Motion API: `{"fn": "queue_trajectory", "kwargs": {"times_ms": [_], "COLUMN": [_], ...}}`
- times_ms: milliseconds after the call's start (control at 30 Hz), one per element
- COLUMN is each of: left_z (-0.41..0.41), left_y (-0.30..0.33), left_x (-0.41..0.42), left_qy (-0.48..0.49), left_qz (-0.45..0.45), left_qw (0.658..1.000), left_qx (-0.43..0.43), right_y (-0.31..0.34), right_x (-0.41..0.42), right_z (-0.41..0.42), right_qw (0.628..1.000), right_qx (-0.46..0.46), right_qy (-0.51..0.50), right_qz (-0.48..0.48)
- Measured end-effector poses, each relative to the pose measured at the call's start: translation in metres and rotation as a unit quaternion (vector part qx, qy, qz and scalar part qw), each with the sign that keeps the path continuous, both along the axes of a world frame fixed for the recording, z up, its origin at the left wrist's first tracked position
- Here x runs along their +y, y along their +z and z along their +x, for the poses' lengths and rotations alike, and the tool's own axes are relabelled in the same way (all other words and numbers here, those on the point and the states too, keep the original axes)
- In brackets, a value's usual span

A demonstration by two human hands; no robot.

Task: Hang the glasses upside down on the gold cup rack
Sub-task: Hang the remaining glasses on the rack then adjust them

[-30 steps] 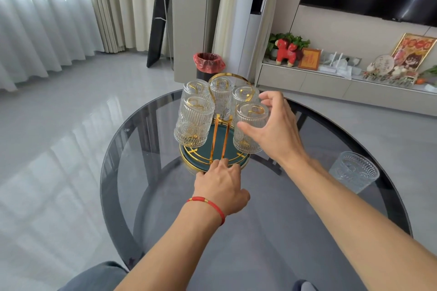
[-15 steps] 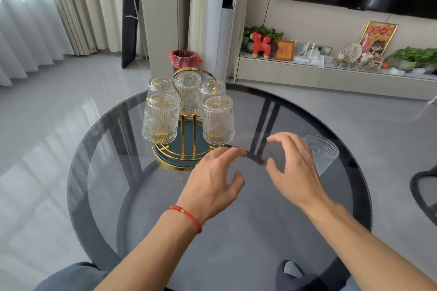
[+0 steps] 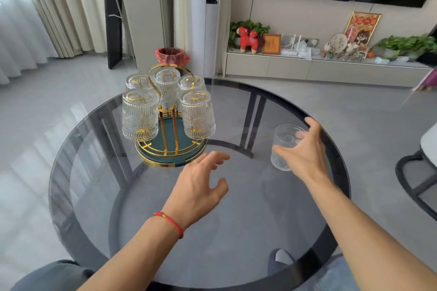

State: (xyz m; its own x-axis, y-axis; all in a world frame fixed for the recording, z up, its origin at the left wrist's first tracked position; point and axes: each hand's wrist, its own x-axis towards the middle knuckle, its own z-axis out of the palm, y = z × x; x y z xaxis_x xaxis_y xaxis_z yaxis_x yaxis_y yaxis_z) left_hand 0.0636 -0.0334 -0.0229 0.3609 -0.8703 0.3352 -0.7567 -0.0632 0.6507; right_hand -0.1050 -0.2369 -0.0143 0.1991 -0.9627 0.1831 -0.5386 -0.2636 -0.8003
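The gold cup rack (image 3: pixel 170 153) with a green round base stands at the far left of the glass table (image 3: pixel 236 220). Several ribbed glasses hang upside down on it; the front two are at left (image 3: pixel 139 118) and right (image 3: pixel 198 117). One loose ribbed glass (image 3: pixel 283 144) stands upright near the table's right edge. My right hand (image 3: pixel 305 151) is spread around this glass, thumb at its near side and fingers over its far rim, not closed on it. My left hand (image 3: pixel 201 184) hovers with fingers spread just in front of the rack base, holding nothing.
A black chair (image 3: pixel 416 172) stands off the table's right edge. Beyond the table are a red-lined bin (image 3: pixel 172 55), a pillar and a low TV cabinet (image 3: pixel 331 68) with ornaments. My knees show below the table's near edge.
My right hand has left the rack and swung right to the loose glass. My left hand has lifted off the rack base and drawn back. The view has shifted right.
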Motion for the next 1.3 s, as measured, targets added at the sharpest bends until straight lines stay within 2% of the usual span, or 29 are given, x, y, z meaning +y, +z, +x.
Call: {"fn": "queue_trajectory", "kwargs": {"times_ms": [100, 233, 367, 433, 500, 533, 600, 667, 767, 867, 933, 1000, 1033, 1100, 1167, 1300], "left_z": [0.000, -0.007, -0.004, 0.000, 0.005, 0.006, 0.008, 0.009, 0.014, 0.018, 0.019, 0.021, 0.023, 0.025, 0.027, 0.032], "left_y": [-0.001, 0.005, 0.007, 0.009, 0.013, 0.014, 0.017, 0.019, 0.022, 0.021, 0.017, 0.012, 0.010, 0.007, 0.005, 0.003], "left_x": [-0.002, -0.002, 0.002, 0.004, 0.003, 0.003, 0.003, 0.006, 0.010, 0.013, 0.017, 0.019, 0.020, 0.021, 0.020, 0.016], "left_qy": [-0.007, -0.041, 0.017, 0.068, 0.096, 0.099, 0.087, 0.079, 0.099, 0.099, 0.096, 0.090, 0.087, 0.096, 0.109, 0.110], "left_qz": [0.009, 0.003, -0.061, -0.079, -0.117, -0.137, -0.165, -0.171, -0.155, -0.106, -0.016, 0.082, 0.118, 0.184, 0.234, 0.267], "left_qw": [1.000, 0.988, 0.973, 0.947, 0.896, 0.865, 0.817, 0.807, 0.832, 0.881, 0.939, 0.980, 0.987, 0.976, 0.961, 0.952], "left_qx": [0.029, 0.150, 0.223, 0.303, 0.417, 0.472, 0.545, 0.560, 0.523, 0.450, 0.329, 0.155, 0.065, -0.064, -0.099, -0.100], "right_y": [0.012, 0.023, 0.023, 0.027, 0.029, 0.028, 0.023, 0.021, 0.028, 0.045, 0.061, 0.077, 0.084, 0.097, 0.107, 0.115], "right_x": [0.022, 0.064, 0.082, 0.077, 0.075, 0.077, 0.084, 0.094, 0.099, 0.101, 0.103, 0.105, 0.104, 0.105, 0.108, 0.115], "right_z": [0.001, 0.015, 0.028, 0.032, 0.036, 0.040, 0.046, 0.053, 0.063, 0.071, 0.076, 0.083, 0.089, 0.102, 0.114, 0.132], "right_qw": [0.990, 0.946, 0.917, 0.925, 0.930, 0.918, 0.870, 0.847, 0.860, 0.909, 0.932, 0.935, 0.934, 0.933, 0.931, 0.927], "right_qx": [0.015, -0.011, -0.011, -0.040, -0.070, -0.081, -0.119, -0.170, -0.235, -0.227, -0.199, -0.176, -0.164, -0.131, -0.092, -0.036], "right_qy": [0.137, 0.325, 0.397, 0.373, 0.326, 0.321, 0.351, 0.367, 0.339, 0.313, 0.301, 0.300, 0.298, 0.293, 0.294, 0.294], "right_qz": [-0.038, -0.016, 0.028, 0.065, 0.152, 0.219, 0.326, 0.344, 0.301, 0.158, 0.030, -0.073, -0.111, -0.162, -0.196, -0.232]}}
